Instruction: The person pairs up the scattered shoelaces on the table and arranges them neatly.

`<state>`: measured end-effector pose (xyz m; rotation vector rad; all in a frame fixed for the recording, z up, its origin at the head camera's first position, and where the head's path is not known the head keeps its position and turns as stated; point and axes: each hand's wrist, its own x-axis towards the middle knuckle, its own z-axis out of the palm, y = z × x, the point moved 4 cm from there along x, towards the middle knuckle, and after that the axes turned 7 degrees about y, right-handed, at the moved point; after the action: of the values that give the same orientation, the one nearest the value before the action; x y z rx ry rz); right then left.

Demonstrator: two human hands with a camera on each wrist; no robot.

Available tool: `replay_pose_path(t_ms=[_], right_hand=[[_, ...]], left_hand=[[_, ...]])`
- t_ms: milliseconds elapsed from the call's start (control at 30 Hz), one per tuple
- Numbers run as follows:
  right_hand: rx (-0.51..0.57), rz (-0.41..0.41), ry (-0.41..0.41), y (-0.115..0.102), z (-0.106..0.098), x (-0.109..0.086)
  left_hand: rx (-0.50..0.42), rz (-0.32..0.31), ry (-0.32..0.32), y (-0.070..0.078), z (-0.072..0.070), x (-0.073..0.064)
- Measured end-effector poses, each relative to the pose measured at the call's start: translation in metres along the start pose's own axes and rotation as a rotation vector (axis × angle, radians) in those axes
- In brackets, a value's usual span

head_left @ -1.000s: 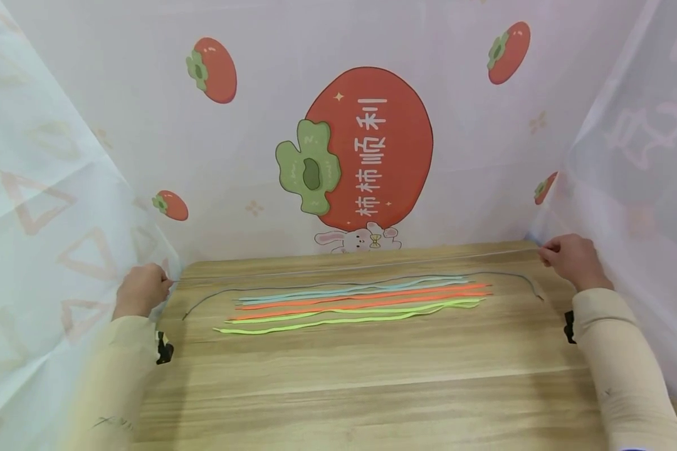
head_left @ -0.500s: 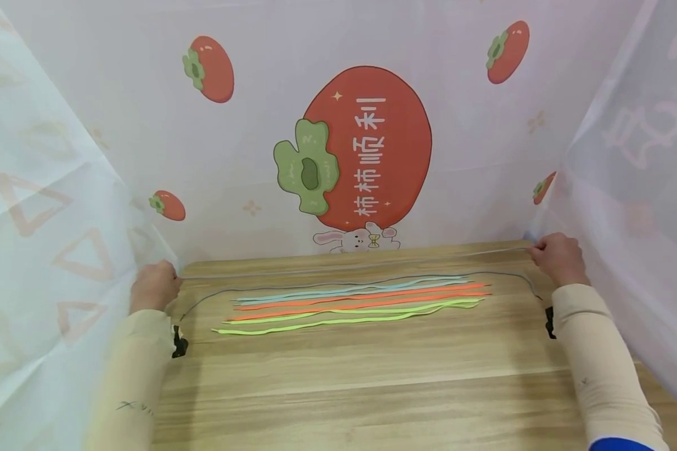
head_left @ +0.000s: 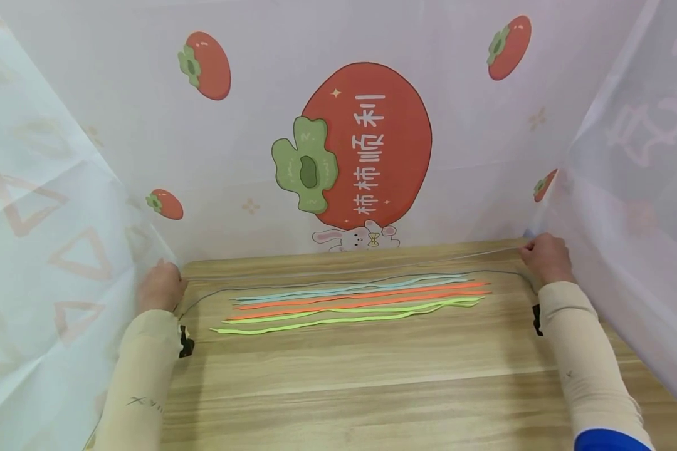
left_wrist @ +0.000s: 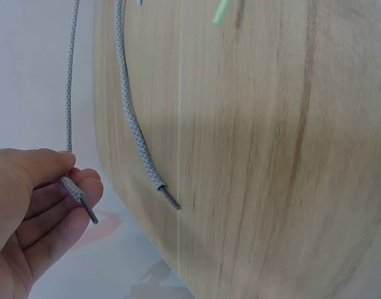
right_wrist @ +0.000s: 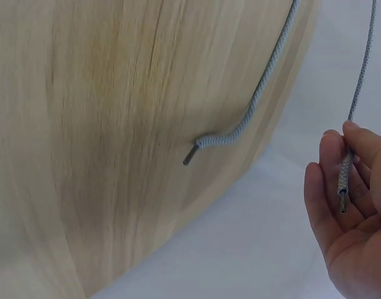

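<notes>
My left hand [head_left: 160, 287] pinches one end of a grey patterned shoelace [left_wrist: 69, 106] between thumb and fingers, with its dark tip sticking out below. Its other end is pinched by my right hand [head_left: 547, 257], and the right wrist view shows that tip [right_wrist: 342, 200] lying over the curled fingers. Between the hands the lace stretches nearly straight across the table's far side. A second grey shoelace [left_wrist: 133, 124] lies on the wood just nearer, both ends bent toward me. Nearer still lie light blue shoelaces [head_left: 350, 290], orange shoelaces [head_left: 406, 294] and yellow-green shoelaces [head_left: 327, 322], roughly parallel.
The wooden table [head_left: 361, 388] fills the lower view. A white sheet printed with persimmons [head_left: 378, 144] hangs behind its far edge. More white sheeting [head_left: 51, 263] closes in on the left, and another sheet [head_left: 626, 250] on the right, close to both hands.
Both hands have moved inward, the left to the right and the right to the left, still holding the grey shoelace between them. The laces on the table lie as before.
</notes>
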<state>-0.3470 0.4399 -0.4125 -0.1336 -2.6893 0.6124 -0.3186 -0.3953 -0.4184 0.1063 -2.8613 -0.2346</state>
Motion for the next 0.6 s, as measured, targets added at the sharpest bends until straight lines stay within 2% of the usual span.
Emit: replay_pose_path(t_ms=[267, 600], right_hand=[[0.002, -0.032, -0.019, -0.003, 0.014, 0.001], [-0.007, -0.041, -0.030, -0.005, 0.017, 0.000]], left_hand=[[-0.005, -0.009, -0.021, 0.005, 0.002, -0.001], [-0.020, -0.030, -0.012, 0.007, 0.008, -0.006]])
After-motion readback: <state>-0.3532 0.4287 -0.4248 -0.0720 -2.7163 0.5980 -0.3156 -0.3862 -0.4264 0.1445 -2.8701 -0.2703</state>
